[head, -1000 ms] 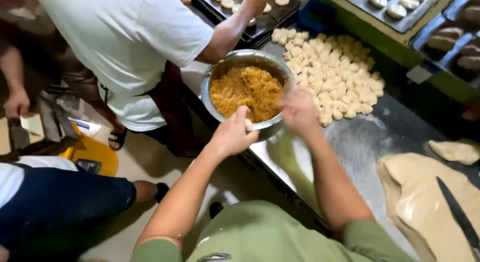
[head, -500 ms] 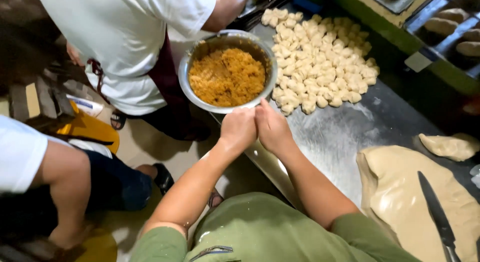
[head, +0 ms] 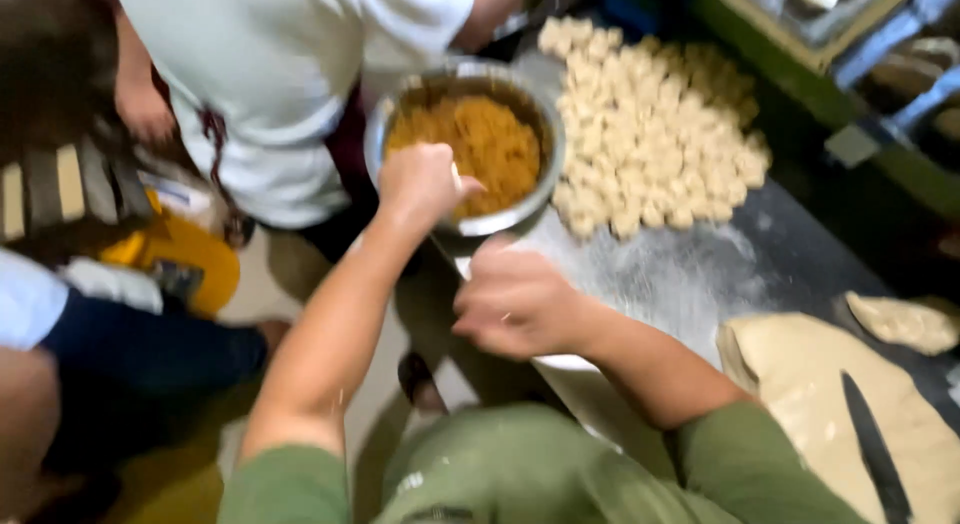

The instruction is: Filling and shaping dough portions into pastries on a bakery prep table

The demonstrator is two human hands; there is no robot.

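Head view: left hand (head: 425,184) is held over the near rim of the steel bowl (head: 385,124), fingers curled, apparently around a pale utensil dipped toward the orange-brown filling (head: 485,144); grip partly blurred. Right hand (head: 515,304) is loosely closed just below the bowl at the floured table edge (head: 680,284); contents cannot be told. Cut dough pieces (head: 660,134) are heaped beside the bowl, within reach. Rolled dough sheet (head: 800,374) with knife (head: 875,449) lies to the right

Left hand (head: 425,184): over the metal bowl (head: 545,189) of orange filling (head: 480,144).
Right hand (head: 520,304): loosely closed at the floured table (head: 690,274) edge.
Beside bowl: dough pieces (head: 660,134).
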